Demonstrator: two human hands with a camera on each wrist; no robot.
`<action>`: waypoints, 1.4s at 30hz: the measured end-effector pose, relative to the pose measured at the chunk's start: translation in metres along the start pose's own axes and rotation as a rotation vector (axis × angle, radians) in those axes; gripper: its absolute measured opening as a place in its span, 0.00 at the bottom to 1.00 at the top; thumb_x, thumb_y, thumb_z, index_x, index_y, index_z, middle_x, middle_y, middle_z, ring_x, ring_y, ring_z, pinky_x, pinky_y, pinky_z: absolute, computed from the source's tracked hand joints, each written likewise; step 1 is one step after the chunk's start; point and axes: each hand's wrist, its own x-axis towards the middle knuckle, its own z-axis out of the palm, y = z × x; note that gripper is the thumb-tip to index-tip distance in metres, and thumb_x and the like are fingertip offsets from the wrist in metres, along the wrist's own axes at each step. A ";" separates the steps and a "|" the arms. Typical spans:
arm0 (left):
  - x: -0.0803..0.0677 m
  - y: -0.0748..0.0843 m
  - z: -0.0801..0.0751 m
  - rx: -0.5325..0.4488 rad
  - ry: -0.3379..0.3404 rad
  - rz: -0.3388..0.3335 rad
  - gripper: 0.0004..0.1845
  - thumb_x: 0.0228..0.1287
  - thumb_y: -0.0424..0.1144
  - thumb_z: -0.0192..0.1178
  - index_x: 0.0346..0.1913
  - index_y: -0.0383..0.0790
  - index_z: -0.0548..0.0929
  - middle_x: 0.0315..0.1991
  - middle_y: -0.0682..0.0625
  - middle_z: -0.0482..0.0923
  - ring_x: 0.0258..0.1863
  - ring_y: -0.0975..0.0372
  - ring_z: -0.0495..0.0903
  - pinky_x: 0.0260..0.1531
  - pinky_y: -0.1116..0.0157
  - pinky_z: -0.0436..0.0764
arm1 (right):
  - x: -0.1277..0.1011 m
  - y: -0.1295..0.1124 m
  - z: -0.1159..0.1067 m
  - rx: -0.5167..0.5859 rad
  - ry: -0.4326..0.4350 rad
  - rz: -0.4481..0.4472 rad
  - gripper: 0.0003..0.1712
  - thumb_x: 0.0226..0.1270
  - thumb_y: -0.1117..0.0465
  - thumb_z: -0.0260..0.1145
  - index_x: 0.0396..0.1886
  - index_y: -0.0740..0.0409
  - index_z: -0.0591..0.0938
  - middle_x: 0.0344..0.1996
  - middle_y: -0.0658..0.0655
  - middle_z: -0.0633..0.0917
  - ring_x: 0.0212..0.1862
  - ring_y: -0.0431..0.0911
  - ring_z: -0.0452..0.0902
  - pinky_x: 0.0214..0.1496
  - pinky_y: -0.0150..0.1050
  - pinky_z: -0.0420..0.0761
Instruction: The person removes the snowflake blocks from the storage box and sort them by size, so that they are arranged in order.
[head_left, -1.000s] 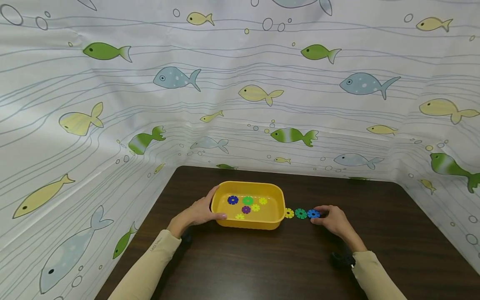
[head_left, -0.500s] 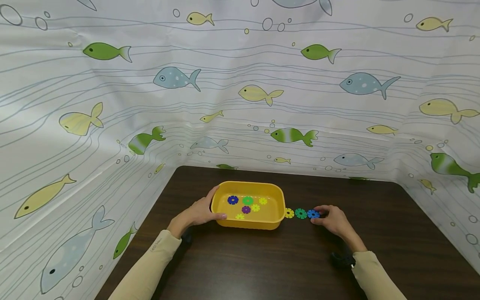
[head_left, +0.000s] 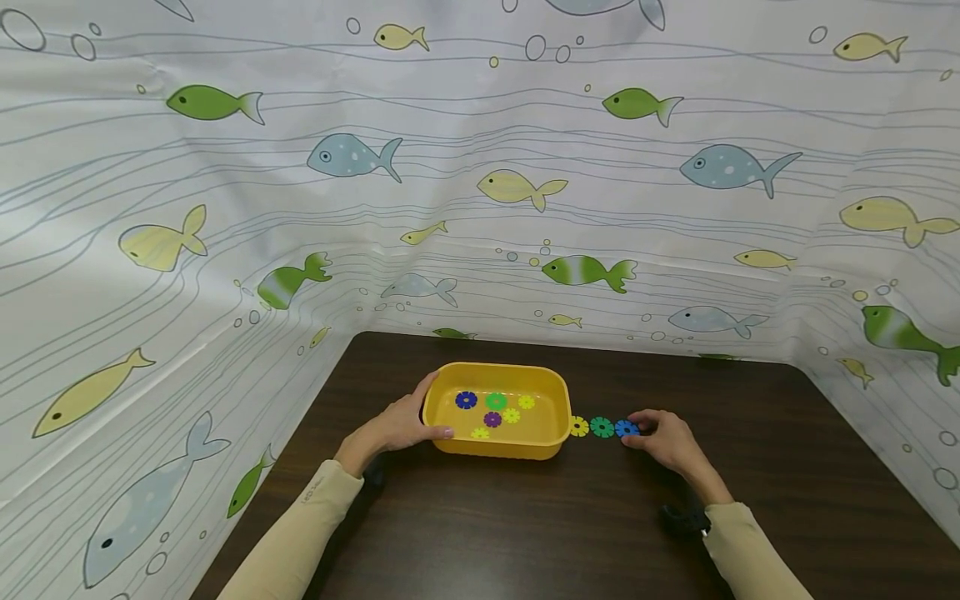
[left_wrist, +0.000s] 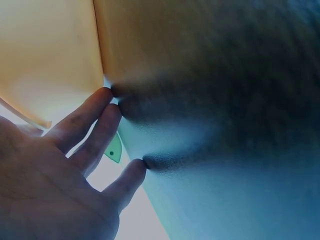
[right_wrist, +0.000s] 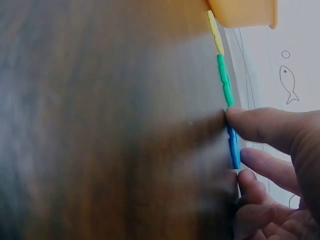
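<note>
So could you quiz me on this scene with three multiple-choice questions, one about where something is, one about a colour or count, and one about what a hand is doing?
1. Where does the row of flower discs on the table lie?
A. right of the yellow tub
B. left of the tub
C. behind the tub

2. What colour is the disc at the right hand?
A. purple
B. blue
C. red

3. What is the left hand doing?
A. lifting a disc
B. lying flat on the table, away from the tub
C. holding the tub's left end

Answers: 1 A, the yellow disc, green disc and blue disc run rightward from the yellow tub. 2 B, the right hand pinches the blue one. 3 C, the left hand wraps the tub's left rim.
</note>
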 end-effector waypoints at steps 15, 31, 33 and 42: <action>-0.004 -0.002 0.000 0.013 0.007 -0.007 0.61 0.53 0.63 0.71 0.81 0.60 0.41 0.59 0.47 0.77 0.42 0.61 0.78 0.56 0.56 0.84 | 0.000 -0.046 0.005 0.043 0.158 -0.122 0.29 0.65 0.49 0.72 0.59 0.61 0.81 0.48 0.64 0.83 0.39 0.48 0.73 0.36 0.34 0.75; -0.005 -0.002 -0.003 0.030 0.012 -0.001 0.61 0.52 0.64 0.71 0.81 0.62 0.40 0.56 0.48 0.78 0.41 0.61 0.78 0.55 0.58 0.83 | 0.011 -0.135 0.031 0.110 0.102 -0.280 0.22 0.61 0.56 0.75 0.52 0.61 0.85 0.40 0.60 0.85 0.34 0.45 0.72 0.31 0.29 0.74; -0.005 -0.001 -0.003 0.023 0.009 -0.007 0.61 0.52 0.64 0.71 0.81 0.62 0.41 0.56 0.48 0.78 0.41 0.60 0.79 0.56 0.57 0.83 | 0.015 -0.143 0.036 0.104 0.081 -0.276 0.21 0.61 0.55 0.75 0.51 0.61 0.86 0.41 0.60 0.86 0.35 0.45 0.73 0.33 0.30 0.76; -0.002 0.000 -0.003 0.037 0.013 -0.011 0.63 0.49 0.68 0.71 0.81 0.61 0.42 0.57 0.48 0.78 0.41 0.61 0.78 0.57 0.57 0.83 | 0.038 -0.167 0.061 0.041 -0.035 -0.291 0.23 0.62 0.53 0.74 0.53 0.61 0.86 0.44 0.58 0.87 0.41 0.47 0.78 0.46 0.41 0.84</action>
